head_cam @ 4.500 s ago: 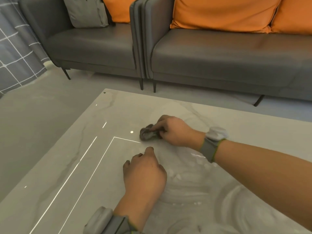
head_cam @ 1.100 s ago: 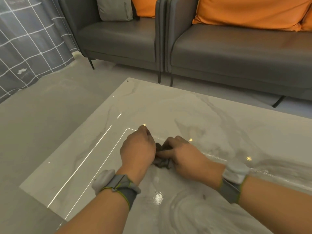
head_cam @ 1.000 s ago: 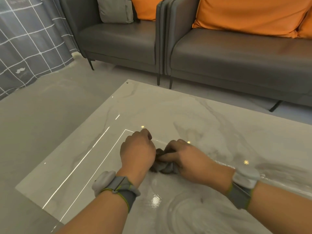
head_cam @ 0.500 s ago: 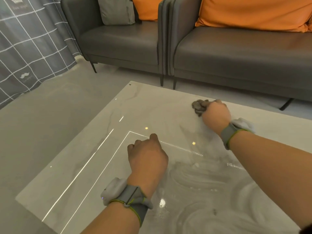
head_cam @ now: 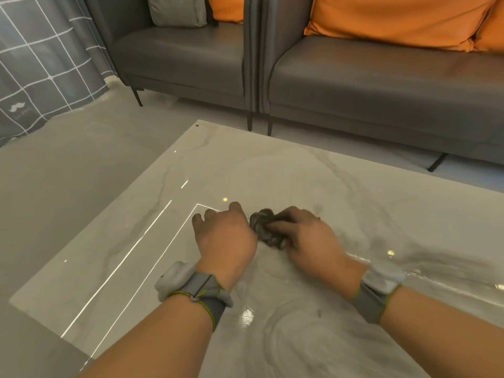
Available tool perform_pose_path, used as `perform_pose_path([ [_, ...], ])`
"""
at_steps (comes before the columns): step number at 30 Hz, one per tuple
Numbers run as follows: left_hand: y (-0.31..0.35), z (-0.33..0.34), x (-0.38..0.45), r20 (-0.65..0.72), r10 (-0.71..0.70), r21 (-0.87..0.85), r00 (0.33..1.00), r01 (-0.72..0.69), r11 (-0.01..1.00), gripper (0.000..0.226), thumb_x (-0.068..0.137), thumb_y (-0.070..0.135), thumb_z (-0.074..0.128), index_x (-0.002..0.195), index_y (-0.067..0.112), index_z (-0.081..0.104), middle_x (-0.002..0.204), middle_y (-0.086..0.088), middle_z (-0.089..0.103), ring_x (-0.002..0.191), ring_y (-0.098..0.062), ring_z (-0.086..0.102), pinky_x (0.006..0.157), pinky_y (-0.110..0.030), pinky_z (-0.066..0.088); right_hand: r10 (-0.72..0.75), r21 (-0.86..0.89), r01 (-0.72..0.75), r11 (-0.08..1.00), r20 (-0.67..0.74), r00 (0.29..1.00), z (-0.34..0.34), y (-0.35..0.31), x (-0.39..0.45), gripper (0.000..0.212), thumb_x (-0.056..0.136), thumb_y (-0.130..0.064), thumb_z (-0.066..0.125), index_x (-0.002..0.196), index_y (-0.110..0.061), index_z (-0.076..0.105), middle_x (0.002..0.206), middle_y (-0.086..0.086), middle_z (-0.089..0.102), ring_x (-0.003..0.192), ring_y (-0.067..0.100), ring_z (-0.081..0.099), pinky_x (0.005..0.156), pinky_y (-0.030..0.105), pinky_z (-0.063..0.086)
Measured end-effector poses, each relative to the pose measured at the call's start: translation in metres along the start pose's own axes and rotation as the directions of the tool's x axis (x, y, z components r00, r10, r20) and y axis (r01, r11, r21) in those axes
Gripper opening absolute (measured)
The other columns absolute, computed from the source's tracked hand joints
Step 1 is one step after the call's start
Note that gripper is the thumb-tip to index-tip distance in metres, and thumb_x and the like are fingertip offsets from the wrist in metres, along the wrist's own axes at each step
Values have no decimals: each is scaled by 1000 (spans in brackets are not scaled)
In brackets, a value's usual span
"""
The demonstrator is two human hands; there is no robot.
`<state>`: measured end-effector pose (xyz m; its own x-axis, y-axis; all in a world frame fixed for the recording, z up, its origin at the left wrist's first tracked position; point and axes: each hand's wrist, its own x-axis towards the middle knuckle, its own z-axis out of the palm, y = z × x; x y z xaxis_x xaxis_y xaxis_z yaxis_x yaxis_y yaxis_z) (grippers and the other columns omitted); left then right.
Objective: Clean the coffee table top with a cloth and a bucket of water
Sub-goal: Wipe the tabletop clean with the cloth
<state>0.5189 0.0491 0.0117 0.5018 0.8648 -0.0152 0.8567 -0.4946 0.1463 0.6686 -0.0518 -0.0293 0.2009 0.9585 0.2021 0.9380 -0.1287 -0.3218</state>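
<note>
A small dark grey cloth (head_cam: 266,227) lies bunched on the pale marble coffee table top (head_cam: 272,170). My right hand (head_cam: 305,238) grips the cloth and holds it down on the table, near the middle. Just left of the cloth, my left hand (head_cam: 223,236) rests on the table with its fingers bent downward; it holds nothing. Wet swirl marks shine on the surface in front of and to the right of my hands. No bucket is in view.
Two dark grey sofas (head_cam: 381,77) with orange cushions (head_cam: 395,17) stand beyond the table's far edge, their thin legs on the floor. A grey checked curtain (head_cam: 41,64) hangs at the left. The table's left edge (head_cam: 103,214) drops to grey floor.
My right hand has dragged the cloth back from the far side of the table to right beside my left hand. The left hand stayed planted in about the same spot.
</note>
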Motion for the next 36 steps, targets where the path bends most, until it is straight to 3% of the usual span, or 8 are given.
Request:
perform_pose_path([
  [7, 6, -2, -5, 40, -14, -16, 999, 15, 1000, 20, 76, 13, 48, 94, 20, 40, 94, -5, 66, 106, -31, 55, 108, -45, 27, -172, 70, 162, 984, 188, 967, -39, -3, -24, 49, 78, -31, 38, 115, -35, 70, 108, -1, 61, 94, 25, 60, 78, 35, 53],
  [11, 7, -1, -4, 59, -30, -9, 998, 31, 999, 18, 77, 12, 46, 92, 19, 39, 88, -3, 63, 105, -30, 55, 111, -48, 26, 81, -3, -81, 997, -78, 994, -67, 48, 18, 56, 78, -28, 35, 120, -25, 72, 114, 7, 63, 100, 32, 62, 85, 34, 50],
  [15, 14, 1, -6, 61, -38, 9, 997, 38, 999, 18, 79, 15, 46, 97, 17, 46, 80, -3, 57, 104, -30, 54, 112, -50, 24, 380, -107, -377, 920, 7, 925, -63, 104, 49, 46, 89, -13, 57, 133, -25, 64, 125, 7, 56, 111, 34, 57, 96, 35, 46],
  [19, 19, -1, -5, 52, -22, 55, 998, 19, 998, 17, 80, 16, 46, 97, 19, 43, 93, -5, 66, 107, -30, 54, 115, -54, 19, 447, -105, -445, 889, -8, 895, -38, 102, 54, 45, 92, -16, 53, 134, -28, 62, 130, 7, 52, 116, 35, 52, 97, 39, 47],
  [23, 19, -2, 0, 73, -33, 91, 997, 26, 995, 34, 81, 12, 44, 114, 14, 50, 102, -6, 67, 114, -31, 53, 116, -56, 18, 300, -96, -303, 948, -45, 953, -24, 79, 28, 44, 89, -13, 55, 129, -28, 67, 128, 2, 57, 111, 32, 54, 93, 39, 49],
  [28, 29, -2, -8, 96, -43, 100, 994, 33, 994, 35, 82, 11, 41, 115, 16, 49, 105, -7, 66, 119, -33, 49, 117, -62, 10, 114, -84, -117, 990, -38, 993, -31, 54, -36, 47, 80, -19, 45, 115, -28, 75, 116, 0, 65, 97, 30, 63, 78, 37, 55],
  [32, 48, 5, -21, 44, 108, 126, 993, -113, 986, 34, 83, 13, 41, 115, 17, 53, 106, -4, 65, 118, -33, 50, 116, -63, 13, 39, -65, -38, 997, 17, 999, -39, 36, -72, 48, 77, -21, 40, 108, -34, 74, 110, -7, 67, 92, 25, 64, 71, 35, 56],
  [36, 68, 7, -25, 61, 270, 29, 961, -272, 962, 45, 82, 12, 44, 126, 19, 53, 110, -3, 64, 115, -32, 51, 115, -52, 24, 4, 57, -14, 998, 184, 983, -65, 40, -77, 46, 73, -11, 50, 104, -32, 76, 111, -8, 66, 99, 19, 64, 83, 29, 52],
])
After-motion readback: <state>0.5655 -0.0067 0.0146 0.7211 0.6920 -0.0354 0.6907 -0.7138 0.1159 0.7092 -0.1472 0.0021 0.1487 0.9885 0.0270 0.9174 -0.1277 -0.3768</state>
